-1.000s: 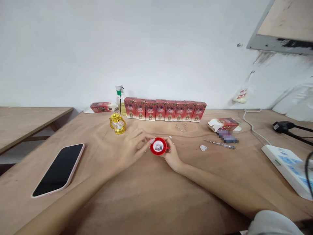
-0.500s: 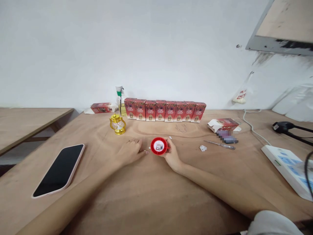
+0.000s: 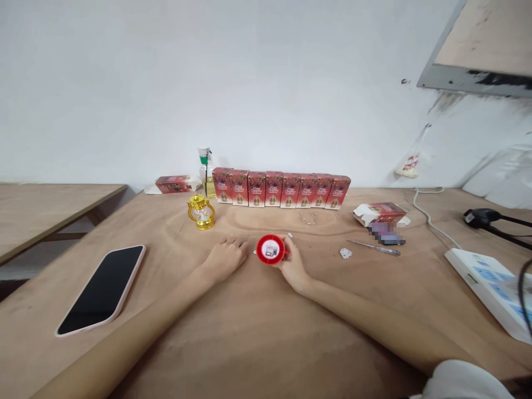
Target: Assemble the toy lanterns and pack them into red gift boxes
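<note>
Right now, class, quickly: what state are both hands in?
Left hand: fingers curled on the table; whether it holds anything cannot be told.
Right hand: closed, holding the round red piece.

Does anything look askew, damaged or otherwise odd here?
One red printed cardboard box lies open-flapped at right, another at left, unlike the upright row of eight red boxes. A pixelated patch hides something beside the right one. Black patches mar the grey rectangular frame, upper right.

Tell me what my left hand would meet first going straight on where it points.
Probably the red round piece in your right hand, though depth is unclear: your left hand might slip past it.
</note>
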Motion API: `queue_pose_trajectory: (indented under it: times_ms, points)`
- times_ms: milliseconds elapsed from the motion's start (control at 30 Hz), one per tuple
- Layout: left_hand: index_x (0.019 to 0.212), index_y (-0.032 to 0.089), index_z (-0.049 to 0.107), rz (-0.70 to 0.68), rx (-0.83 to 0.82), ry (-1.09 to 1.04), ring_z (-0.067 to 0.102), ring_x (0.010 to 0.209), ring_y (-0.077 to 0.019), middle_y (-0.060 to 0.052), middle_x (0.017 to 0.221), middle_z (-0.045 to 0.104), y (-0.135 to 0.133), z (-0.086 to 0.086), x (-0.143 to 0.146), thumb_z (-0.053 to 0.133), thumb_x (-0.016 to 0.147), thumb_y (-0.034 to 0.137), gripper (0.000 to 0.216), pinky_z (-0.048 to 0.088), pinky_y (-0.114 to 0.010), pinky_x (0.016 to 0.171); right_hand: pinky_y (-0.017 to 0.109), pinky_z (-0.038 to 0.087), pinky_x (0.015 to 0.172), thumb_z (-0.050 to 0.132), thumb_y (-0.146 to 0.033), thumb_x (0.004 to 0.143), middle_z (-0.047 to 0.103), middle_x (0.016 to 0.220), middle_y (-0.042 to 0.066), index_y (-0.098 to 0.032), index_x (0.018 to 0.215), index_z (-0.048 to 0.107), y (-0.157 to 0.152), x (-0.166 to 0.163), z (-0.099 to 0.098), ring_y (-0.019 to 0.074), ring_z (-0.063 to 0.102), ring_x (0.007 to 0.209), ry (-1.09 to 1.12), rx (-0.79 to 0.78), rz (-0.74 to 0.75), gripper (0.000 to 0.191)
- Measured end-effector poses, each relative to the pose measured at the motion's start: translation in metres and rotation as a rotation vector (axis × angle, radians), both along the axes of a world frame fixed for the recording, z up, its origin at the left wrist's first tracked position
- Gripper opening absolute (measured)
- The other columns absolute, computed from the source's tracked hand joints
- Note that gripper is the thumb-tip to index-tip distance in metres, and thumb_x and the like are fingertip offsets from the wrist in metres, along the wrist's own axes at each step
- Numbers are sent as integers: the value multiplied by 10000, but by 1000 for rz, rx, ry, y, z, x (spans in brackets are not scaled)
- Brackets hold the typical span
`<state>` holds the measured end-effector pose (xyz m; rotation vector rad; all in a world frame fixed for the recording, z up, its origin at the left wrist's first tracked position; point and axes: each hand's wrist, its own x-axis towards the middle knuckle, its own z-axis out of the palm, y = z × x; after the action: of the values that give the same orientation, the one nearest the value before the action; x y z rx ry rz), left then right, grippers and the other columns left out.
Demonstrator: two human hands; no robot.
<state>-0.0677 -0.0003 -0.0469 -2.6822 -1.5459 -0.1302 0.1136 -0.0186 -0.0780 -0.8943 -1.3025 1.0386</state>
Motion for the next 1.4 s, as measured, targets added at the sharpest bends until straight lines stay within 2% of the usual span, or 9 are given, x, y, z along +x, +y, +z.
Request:
queue_pose_trajectory:
  times_ms: [200, 400, 567, 700, 800, 900, 1133, 1267, 1400]
  points:
    - [761, 168, 622, 108, 20, -284, 603, 768, -203, -92, 812, 675, 8, 6, -8, 455, 895, 320, 263, 409, -277, 689, 305, 506, 746, 757, -225, 549, 640, 907, 10, -216, 881, 546, 0, 0, 0, 179, 612, 846, 1, 6, 1, 394]
    - [739, 145, 672, 127, -218, -944, 592, 625, -156, -62, 731, 704, 3, 25, -4, 536, 794, 547, 429, 445, -250, 595, 295, 483, 776, 766, -212, 541, 631, 902, 3, -203, 883, 543, -1, 0, 1, 170, 602, 851, 27, -23, 26, 409]
    - [772, 128, 704, 224, -408, -1296, 609, 632, -143, -87, 785, 733, -9, 49, 5, 708, 658, 497, 386, 499, -257, 624, 295, 476, 777, 786, -202, 520, 625, 882, -6, -207, 861, 541, 0, 0, 1, 168, 596, 837, 26, -35, 24, 420]
    - [838, 131, 719, 207, -387, -1411, 645, 726, -152, -86, 860, 740, -15, 57, 7, 777, 605, 420, 376, 520, -257, 693, 296, 475, 788, 774, -195, 536, 624, 889, -8, -206, 875, 535, -1, 1, 0, 163, 598, 836, 23, -43, 43, 414]
    - [925, 141, 711, 166, -315, -1387, 667, 762, -172, -67, 833, 741, -22, 58, 10, 779, 616, 403, 411, 533, -283, 734, 298, 478, 789, 756, -182, 549, 628, 895, -6, -205, 878, 535, -1, 1, 0, 166, 601, 844, 9, -32, 46, 397]
    - [869, 161, 716, 68, -136, -1228, 669, 757, -181, -50, 816, 738, -32, 57, 13, 721, 701, 404, 295, 542, -291, 705, 296, 474, 788, 750, -168, 546, 633, 904, -3, -204, 886, 543, 0, 1, 0, 168, 600, 851, 10, -22, 43, 399]
    - [896, 176, 689, -367, 359, -646, 618, 735, -144, -41, 813, 712, -43, 48, 10, 484, 919, 276, 229, 494, -276, 663, 291, 465, 784, 763, -152, 522, 624, 893, -11, -208, 887, 552, 1, 1, -1, 165, 595, 842, 54, -34, 64, 425]
    - [869, 171, 678, -386, 598, -460, 551, 700, -134, -42, 777, 679, -41, 45, 13, 514, 908, 220, 175, 426, -274, 633, 293, 466, 780, 755, -170, 544, 624, 887, -16, -214, 893, 555, 0, 1, -1, 163, 593, 834, 55, -27, 74, 404]
    - [893, 180, 671, -408, 674, -425, 524, 662, -114, -32, 792, 662, -39, 42, 15, 546, 888, 184, 125, 366, -270, 615, 290, 466, 785, 756, -167, 539, 624, 886, -19, -214, 885, 560, 0, 1, 0, 158, 592, 834, 69, -27, 83, 400]
